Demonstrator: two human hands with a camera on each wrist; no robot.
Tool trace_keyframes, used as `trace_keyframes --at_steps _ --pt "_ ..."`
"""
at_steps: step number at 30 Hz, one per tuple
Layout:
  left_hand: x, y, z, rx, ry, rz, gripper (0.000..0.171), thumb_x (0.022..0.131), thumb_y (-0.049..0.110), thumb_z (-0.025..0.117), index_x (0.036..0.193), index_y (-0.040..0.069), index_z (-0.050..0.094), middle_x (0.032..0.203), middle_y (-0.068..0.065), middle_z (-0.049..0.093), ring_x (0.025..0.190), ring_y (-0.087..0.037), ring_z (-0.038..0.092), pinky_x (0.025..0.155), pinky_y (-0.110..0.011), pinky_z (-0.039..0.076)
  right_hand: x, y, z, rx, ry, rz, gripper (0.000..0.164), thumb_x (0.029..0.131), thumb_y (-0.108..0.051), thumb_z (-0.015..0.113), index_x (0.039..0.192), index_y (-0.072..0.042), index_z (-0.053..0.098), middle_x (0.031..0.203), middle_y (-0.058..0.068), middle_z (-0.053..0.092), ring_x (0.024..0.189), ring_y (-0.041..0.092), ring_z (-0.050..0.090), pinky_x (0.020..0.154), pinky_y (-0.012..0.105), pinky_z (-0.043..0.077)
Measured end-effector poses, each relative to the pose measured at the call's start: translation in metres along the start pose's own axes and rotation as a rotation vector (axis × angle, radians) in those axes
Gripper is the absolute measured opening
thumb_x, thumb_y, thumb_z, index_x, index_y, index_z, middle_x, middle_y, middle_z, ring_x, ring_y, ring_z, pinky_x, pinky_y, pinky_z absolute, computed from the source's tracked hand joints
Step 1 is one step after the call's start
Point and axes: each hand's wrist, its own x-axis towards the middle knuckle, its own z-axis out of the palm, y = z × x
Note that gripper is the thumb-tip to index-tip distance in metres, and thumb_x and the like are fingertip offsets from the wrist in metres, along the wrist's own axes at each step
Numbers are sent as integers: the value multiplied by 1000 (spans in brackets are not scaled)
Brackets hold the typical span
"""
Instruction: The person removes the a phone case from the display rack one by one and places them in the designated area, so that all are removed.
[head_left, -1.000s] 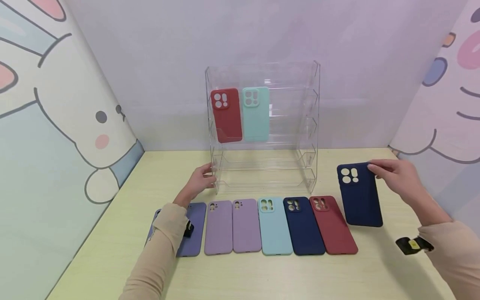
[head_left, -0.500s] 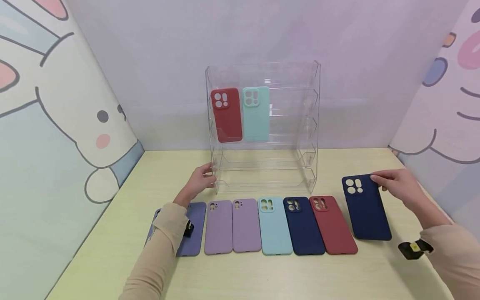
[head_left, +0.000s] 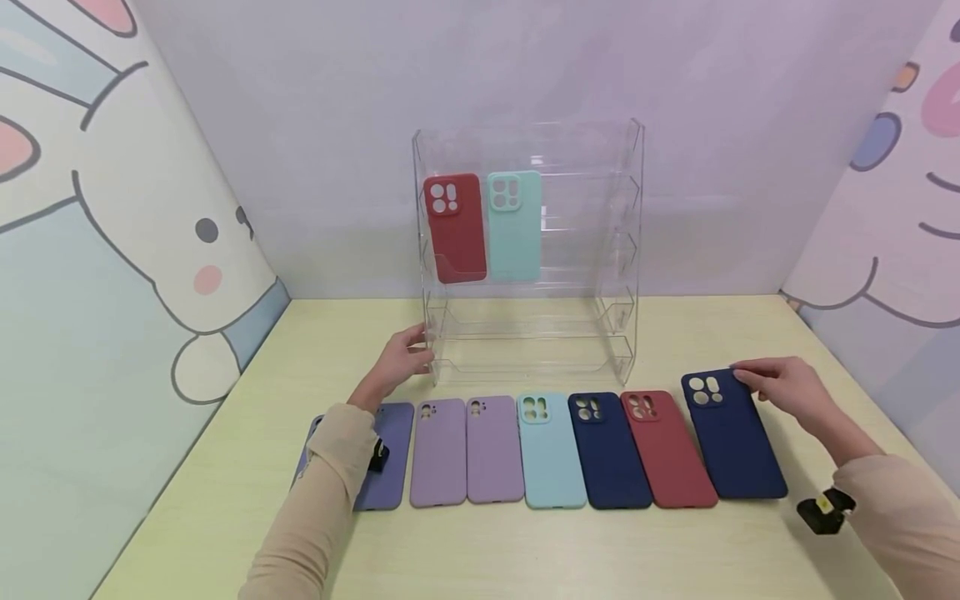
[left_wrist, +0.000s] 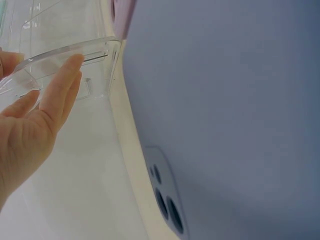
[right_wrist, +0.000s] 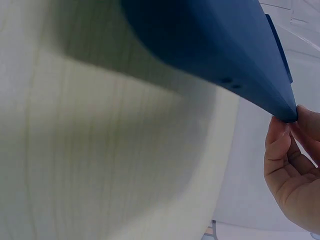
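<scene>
Head view, what's closest?

Row of cases [head_left: 552, 458] on the table [head_left: 480, 558]. Right hand [head_left: 791, 393] is pinching a navy case [head_left: 737, 442] by its top corner, tilted, just right of the row. Can't tell if its bottom edge touches down.

And the left hand [head_left: 396, 362]?

Fingers pretty straight, touching the clear rack's [head_left: 534, 337] left side.

Anything on that?

Red case [head_left: 461, 240] and mint case [head_left: 521, 237], side by side. Pale wall [head_left: 712, 125] behind.

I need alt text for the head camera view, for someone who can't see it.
A person's right hand pinches a dark blue phone case by its top corner, beside a row of phone cases on a pale table. The left hand holds the side of a clear rack displaying one red case and one mint case.
</scene>
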Motion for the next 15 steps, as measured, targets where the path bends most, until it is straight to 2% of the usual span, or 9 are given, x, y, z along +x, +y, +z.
trace_keyframes --at_steps 2,5,9,15 --pt "-3 6 0 -7 -12 -8 63 86 -4 47 144 5 24 136 -26 36 117 -41 44 80 -38 52 0 1 2 6 -12 3 46 94 -26 48 117 13 53 82 9 64 63 12 52 51 27 44" --pt "-3 6 0 -9 -11 -4 62 87 -5 47 144 5 24 136 -26 36 117 -40 44 79 -37 53 -1 3 5 13 -27 6 44 94 -25 49 117 12 54 82 9 63 64 13 52 51 27 45" --pt "0 0 0 14 0 20 61 87 -3 47 144 5 25 134 -25 38 114 -38 47 76 -34 54 0 7 10 2 -45 -4 39 93 -20 50 115 13 55 82 10 63 65 13 52 51 27 46" --pt "-1 0 0 27 4 16 61 87 -1 48 143 4 25 134 -24 40 113 -36 49 77 -35 54 1 11 15 -21 -92 2 35 92 -14 51 112 14 55 83 12 63 68 15 52 52 28 48"
